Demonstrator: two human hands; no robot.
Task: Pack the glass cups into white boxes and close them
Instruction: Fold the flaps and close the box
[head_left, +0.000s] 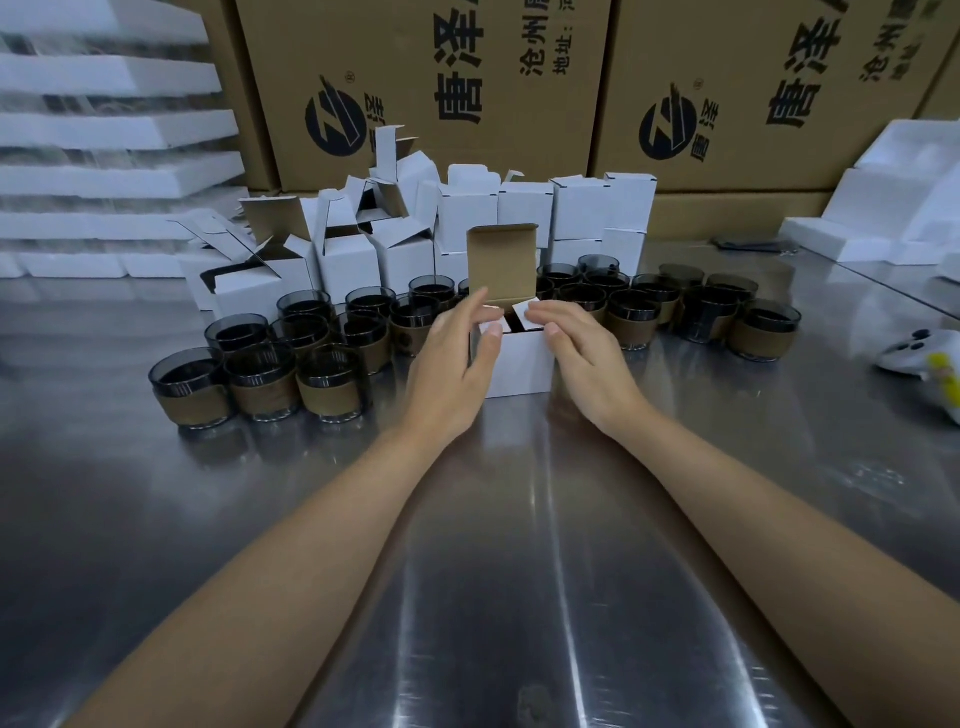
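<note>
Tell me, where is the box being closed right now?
In the head view the white box stands mid-table on the steel table, between the left hand and right hand, just in front of the rows of glass cups.

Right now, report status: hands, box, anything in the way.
Left hand and right hand open, fingers folding the side flaps of the white box. Main lid flap upright, not closed. Glass cups crowd behind and left; none blocking.

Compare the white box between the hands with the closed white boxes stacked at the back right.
The box between the hands has its lid standing up, brown inside showing; the stacked boxes are shut. The left hand and right hand touch the first; nothing touches the stack. Both look like similar white cartons.
</note>
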